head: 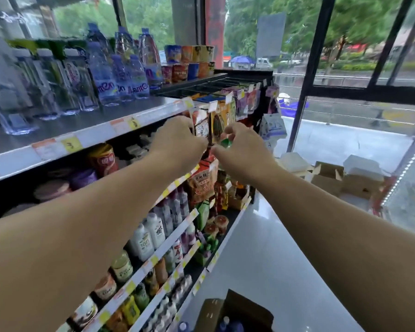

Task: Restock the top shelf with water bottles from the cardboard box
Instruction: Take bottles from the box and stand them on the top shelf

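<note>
Nearest us, low beside the shelf unit, the box [228, 312] stands open on the floor with a few bottle caps showing inside it. That is our supply, well below the top shelf [82, 130].

Farther out, both arms reach toward the right end of that shelf. Our left hand [180, 140] is curled just below its front edge, against the hanging snack packets; whether it holds anything we cannot tell. Our right hand [240, 149] sits just right of it, its grip pinching something small and green [225, 143], possibly a cap, though blur hides the rest. No bottle is clearly carried to the shelf here, so we judge this a step between placings, perhaps tidying at the shelf end.

Farther still, the bottles [120, 75] already on the top shelf stand in rows toward its back, left of our hands, with bare shelf in front of them along the price-tag edge. That open strip is the room we have.

The next move likely calls for drawing back, dropping to the box, and lifting a bottle clear over the shelf lip without knocking the standing rows or the packets below.
</note>
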Tool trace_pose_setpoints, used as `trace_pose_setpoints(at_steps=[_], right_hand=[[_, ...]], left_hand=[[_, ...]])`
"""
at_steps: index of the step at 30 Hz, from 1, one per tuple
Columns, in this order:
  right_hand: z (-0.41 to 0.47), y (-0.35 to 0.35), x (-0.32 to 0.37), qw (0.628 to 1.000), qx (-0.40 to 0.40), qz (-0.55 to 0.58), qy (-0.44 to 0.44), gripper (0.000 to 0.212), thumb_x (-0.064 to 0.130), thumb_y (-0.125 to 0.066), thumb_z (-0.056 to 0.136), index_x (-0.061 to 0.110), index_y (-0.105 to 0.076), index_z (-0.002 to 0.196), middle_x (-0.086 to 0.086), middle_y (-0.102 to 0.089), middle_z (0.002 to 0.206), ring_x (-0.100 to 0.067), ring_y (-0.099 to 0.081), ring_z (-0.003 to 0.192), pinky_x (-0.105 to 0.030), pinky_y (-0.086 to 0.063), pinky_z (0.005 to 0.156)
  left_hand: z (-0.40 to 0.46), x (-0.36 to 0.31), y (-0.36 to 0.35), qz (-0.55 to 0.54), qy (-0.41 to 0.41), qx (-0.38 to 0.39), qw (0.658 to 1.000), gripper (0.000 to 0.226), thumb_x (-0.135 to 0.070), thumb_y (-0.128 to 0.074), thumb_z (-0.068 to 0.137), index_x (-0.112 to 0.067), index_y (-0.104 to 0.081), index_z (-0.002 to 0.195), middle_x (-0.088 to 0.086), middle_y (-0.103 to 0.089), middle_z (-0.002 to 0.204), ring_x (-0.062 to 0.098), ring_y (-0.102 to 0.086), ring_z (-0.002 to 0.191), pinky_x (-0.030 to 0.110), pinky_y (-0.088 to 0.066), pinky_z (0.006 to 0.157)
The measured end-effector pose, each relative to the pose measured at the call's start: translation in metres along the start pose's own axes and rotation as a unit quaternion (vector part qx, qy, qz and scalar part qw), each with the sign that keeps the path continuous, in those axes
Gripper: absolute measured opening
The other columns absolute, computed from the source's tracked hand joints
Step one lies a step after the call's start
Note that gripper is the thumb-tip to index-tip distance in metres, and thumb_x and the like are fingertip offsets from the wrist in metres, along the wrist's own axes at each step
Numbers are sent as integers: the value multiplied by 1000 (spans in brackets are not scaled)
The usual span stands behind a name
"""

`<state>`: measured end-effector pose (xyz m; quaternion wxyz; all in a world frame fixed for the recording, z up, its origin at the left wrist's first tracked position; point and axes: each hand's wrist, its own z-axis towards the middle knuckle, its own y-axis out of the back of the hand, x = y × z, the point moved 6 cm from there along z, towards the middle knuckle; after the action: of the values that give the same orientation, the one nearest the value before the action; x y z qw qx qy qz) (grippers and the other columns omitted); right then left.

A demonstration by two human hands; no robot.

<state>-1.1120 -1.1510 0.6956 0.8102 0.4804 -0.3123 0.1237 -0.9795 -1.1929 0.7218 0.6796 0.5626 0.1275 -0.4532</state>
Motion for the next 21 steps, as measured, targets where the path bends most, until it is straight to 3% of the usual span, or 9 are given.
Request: trace_pose_setpoints(at_steps=[2, 5, 8, 11, 12, 14, 15, 18, 21], right_hand=[[-13, -9, -12, 1000, -8, -4, -18, 53, 38, -62, 89, 18, -47, 136, -5, -55, 130, -23, -56, 107, -41, -52, 87], [-35, -29, -35, 999, -13, -21, -29, 54, 36, -63, 88, 17, -47, 136, -5, -55, 128, -22, -55, 106, -35, -47, 82], [-63, -59, -67, 998, -11, -38, -40, 49, 34, -61, 88, 17, -48, 132, -6, -57, 125, -24, -56, 106, -37, -48, 85], [-92, -95, -112, 998, -9, -42, -47, 43, 38, -59, 90, 16, -51, 126, -8, -58, 123, -27, -56, 108, -42, -50, 89], [-102, -108, -129, 998, -4, -45, -52, 40, 39, -59, 91, 16, -52, 123, -8, -58, 121, -27, -56, 106, -43, -50, 88], [-121, -136, -167, 996, 14, -55, -68, 37, 39, -61, 89, 19, -52, 120, -6, -57, 119, -28, -56, 104, -44, -51, 85], [-131, -150, -186, 995, 23, -57, -76, 37, 37, -62, 89, 20, -51, 120, -6, -57, 120, -28, -56, 103, -44, -51, 85], [-158, -189, -242, 992, 44, -67, -95, 32, 35, -58, 92, 19, -50, 118, -6, -54, 117, -27, -52, 100, -43, -49, 82], [-183, -224, -295, 990, 46, -72, -116, 32, 37, -59, 93, 20, -50, 118, -3, -52, 118, -21, -50, 94, -43, -51, 81]], left_hand=[[-10, 10, -15, -21, 1, 15, 1000, 19, -20, -64, 91, -23, -49, 80, -7, -39, 77, 19, -44, 85, 31, -41, 71], [-31, 27, -39, -28, -7, 23, 999, 24, -18, -64, 87, -18, -43, 77, -1, -43, 72, 21, -45, 70, 31, -38, 59], [-56, 49, -71, -22, -18, 28, 999, 22, -15, -64, 84, -14, -46, 72, 10, -57, 76, 29, -52, 68, 34, -43, 56], [-80, 78, -122, -27, -16, 45, 999, 17, -17, -65, 82, -15, -53, 70, 17, -68, 88, 31, -62, 76, 43, -56, 71], [-86, 89, -141, -29, -17, 52, 998, 19, -18, -65, 82, -13, -53, 69, 18, -67, 86, 33, -63, 77, 45, -56, 71], [-99, 111, -183, -24, -12, 73, 997, 18, -19, -64, 81, -5, -55, 74, 15, -59, 73, 34, -53, 67, 37, -45, 55], [-106, 122, -203, -20, -8, 85, 996, 17, -19, -64, 81, -4, -56, 79, 12, -57, 73, 31, -51, 67, 35, -42, 54], [-123, 160, -267, -34, 5, 120, 992, 14, -20, -64, 86, -13, -53, 84, 5, -56, 89, 24, -53, 81, 44, -52, 81], [-143, 195, -322, -40, 16, 141, 989, 36, -20, -62, 89, -29, -34, 69, -2, -45, 81, 23, -50, 86, 47, -51, 92]])
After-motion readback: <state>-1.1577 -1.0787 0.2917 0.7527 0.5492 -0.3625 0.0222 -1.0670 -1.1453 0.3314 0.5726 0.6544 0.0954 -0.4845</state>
